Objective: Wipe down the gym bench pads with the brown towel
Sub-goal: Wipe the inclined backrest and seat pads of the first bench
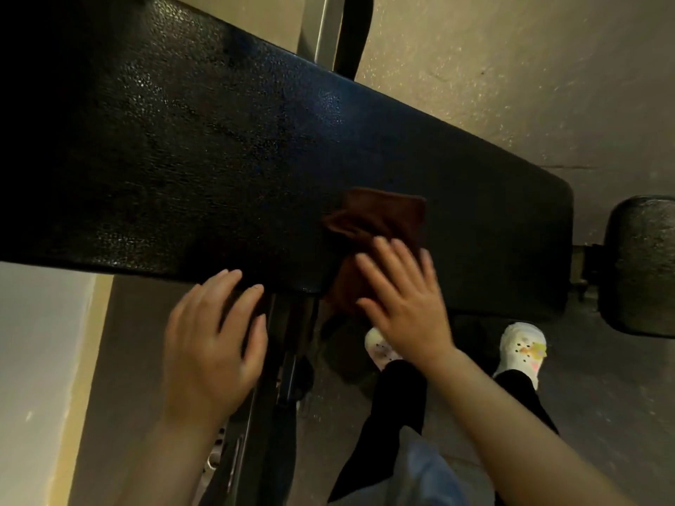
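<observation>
Two black pads: the long pad (226, 147) and a small pad (643, 264) past its end. One towel (376, 228) lies bunched at the long pad's near edge. Right hand (405, 304) presses it flat-fingered; left hand (215, 345), fingers straight, touches the edge. Two white shoes (522, 348) below.

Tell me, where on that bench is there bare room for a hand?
The long black pad lies bare left of the brown towel. A narrower strip remains beyond it, toward the rounded end. The near edge is crowded by the left hand and right hand.
</observation>
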A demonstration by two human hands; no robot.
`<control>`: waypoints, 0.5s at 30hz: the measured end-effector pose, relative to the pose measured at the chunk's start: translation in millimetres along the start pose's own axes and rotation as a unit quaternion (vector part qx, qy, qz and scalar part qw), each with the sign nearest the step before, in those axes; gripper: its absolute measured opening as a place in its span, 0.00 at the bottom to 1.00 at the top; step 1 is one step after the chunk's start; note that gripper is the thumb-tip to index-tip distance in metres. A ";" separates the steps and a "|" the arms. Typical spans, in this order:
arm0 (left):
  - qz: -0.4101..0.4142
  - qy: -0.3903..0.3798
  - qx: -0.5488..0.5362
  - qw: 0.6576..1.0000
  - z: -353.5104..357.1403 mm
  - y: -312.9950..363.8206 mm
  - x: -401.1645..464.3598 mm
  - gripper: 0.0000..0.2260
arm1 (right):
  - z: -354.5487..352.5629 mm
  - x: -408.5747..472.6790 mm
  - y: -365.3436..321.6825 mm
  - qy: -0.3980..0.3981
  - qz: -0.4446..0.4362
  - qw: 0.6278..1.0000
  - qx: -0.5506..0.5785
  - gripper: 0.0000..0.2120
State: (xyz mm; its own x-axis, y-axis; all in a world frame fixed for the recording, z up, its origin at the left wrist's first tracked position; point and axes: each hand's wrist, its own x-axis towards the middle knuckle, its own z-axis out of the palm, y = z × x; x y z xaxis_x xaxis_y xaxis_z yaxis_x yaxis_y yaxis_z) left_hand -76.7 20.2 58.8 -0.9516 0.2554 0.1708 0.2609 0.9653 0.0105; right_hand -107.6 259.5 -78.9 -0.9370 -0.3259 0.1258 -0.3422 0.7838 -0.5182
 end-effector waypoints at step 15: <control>-0.130 -0.025 0.005 0.991 -33.2 -11.9 -15.5 0.24 | -27.5 74.3 -121.5 -0.038 -0.056 0.993 0.092 0.26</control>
State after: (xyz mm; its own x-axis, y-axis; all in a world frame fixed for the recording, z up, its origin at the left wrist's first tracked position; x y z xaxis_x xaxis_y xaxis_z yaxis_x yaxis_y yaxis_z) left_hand -59.7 3.0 88.7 -0.9935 0.0003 0.1142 0.0048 0.9992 0.0388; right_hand -137.6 154.6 16.7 -0.8834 -0.4500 0.1304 -0.4184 0.6323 -0.6521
